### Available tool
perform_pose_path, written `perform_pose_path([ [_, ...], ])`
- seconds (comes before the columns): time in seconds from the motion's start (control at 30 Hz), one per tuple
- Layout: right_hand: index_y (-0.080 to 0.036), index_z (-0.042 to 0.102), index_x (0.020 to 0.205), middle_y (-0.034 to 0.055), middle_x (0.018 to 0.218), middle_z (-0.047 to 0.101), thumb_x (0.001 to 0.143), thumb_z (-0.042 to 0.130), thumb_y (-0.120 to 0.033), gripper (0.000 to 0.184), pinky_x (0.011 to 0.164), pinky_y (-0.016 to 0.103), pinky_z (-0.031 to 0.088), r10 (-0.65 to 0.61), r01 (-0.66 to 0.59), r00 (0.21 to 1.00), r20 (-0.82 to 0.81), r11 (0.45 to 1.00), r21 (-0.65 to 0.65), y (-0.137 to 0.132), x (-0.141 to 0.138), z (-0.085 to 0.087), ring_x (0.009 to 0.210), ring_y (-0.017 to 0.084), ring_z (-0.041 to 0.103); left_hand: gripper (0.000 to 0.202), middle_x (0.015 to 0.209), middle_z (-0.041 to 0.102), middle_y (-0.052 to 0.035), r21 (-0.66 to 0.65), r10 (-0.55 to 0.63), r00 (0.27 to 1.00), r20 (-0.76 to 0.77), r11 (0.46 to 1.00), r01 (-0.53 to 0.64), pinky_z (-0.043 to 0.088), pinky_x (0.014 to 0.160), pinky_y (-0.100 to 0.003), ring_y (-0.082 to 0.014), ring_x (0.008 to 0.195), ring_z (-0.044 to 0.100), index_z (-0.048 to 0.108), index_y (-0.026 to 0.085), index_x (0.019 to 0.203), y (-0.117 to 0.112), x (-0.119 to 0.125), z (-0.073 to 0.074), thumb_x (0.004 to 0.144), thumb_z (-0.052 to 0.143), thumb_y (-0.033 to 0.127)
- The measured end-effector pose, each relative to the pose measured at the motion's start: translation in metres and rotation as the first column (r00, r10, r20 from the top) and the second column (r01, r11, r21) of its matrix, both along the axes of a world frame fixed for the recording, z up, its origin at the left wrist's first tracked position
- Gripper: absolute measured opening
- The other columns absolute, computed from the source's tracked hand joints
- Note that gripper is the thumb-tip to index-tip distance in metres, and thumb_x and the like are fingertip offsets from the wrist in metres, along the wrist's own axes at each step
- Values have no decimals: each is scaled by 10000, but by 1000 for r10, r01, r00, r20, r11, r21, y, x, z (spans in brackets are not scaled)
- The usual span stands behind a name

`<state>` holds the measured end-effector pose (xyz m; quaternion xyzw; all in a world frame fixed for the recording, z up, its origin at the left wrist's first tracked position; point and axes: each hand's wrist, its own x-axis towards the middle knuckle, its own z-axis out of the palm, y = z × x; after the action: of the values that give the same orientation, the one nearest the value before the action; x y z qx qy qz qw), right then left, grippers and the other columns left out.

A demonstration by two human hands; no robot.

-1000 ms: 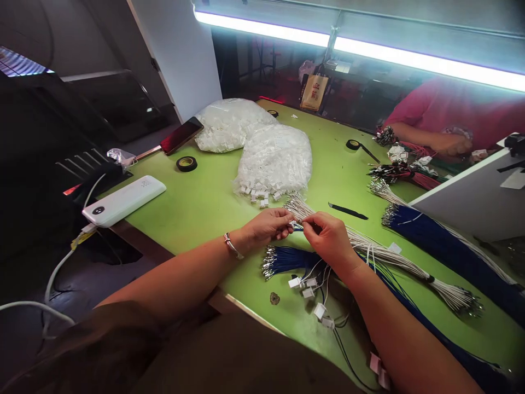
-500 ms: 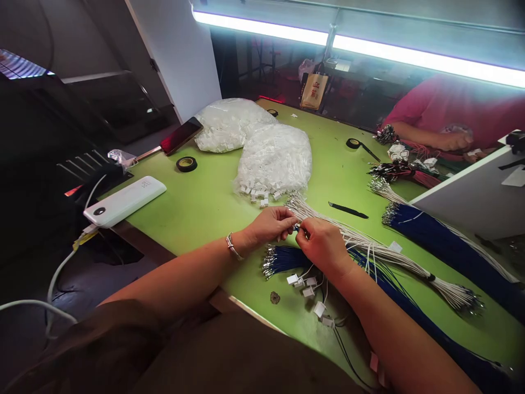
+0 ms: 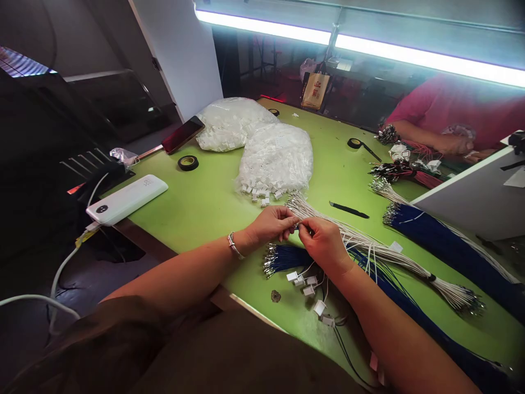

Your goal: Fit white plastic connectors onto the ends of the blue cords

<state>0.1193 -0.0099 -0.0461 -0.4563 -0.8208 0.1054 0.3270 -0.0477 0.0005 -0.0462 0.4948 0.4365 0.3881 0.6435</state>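
Observation:
My left hand [image 3: 273, 224] and my right hand [image 3: 323, 243] meet fingertip to fingertip over the green table [image 3: 197, 205]. Both are closed in a pinch on a small white connector [image 3: 297, 225] with a wire; the piece is mostly hidden by the fingers. A bundle of white wires [image 3: 369, 246] runs from just behind my hands to the right. A bundle of blue wires [image 3: 287, 257] lies under my right hand. Several finished white connectors on thin wires [image 3: 307, 284] lie below my right wrist.
Two clear bags of white connectors [image 3: 274, 156] lie at the back, loose ones [image 3: 260, 194] spilled before them. A white power bank [image 3: 125, 200], phone [image 3: 182, 134], tape rolls [image 3: 187, 162] and black tweezers [image 3: 348, 209] lie about. A person in pink [image 3: 447, 117] works far right.
My right hand has closed in on my left hand, so the fingertips now touch. The view has barely shifted.

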Motion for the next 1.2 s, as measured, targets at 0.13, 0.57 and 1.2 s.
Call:
perform_pose_path([
  [0.13, -185, 627, 598, -9, 518, 579, 804, 539, -218, 226, 547, 236, 352, -24, 23, 1000, -7, 991, -132, 3, 7, 6, 494, 105, 455, 206, 535, 593, 27, -12, 33, 999, 23, 999, -33, 403, 360, -135, -45, 393, 523, 573, 110, 702, 3, -2, -1, 873, 659, 188],
  [0.57, -178, 558, 528, -33, 464, 448, 736, 506, -238, 222, 505, 235, 280, 18, -9, 999, 31, 965, -263, 7, 8, 8, 481, 91, 368, 205, 465, 561, 49, 11, -22, 1000, -14, 1000, 22, 409, 363, -130, -44, 366, 505, 571, 120, 705, -4, 6, -1, 882, 653, 181],
  [1.2, -198, 726, 905, 54, 950, 675, 831, 604, -168, 146, 734, 282, 474, 269, -215, 955, 124, 917, -336, 27, 12, 6, 793, 157, 607, 159, 861, 690, -66, 660, -202, 747, -633, 363, 658, 508, 679, -268, -164, 742, 621, 704, 183, 870, -81, 55, -5, 888, 647, 330],
])
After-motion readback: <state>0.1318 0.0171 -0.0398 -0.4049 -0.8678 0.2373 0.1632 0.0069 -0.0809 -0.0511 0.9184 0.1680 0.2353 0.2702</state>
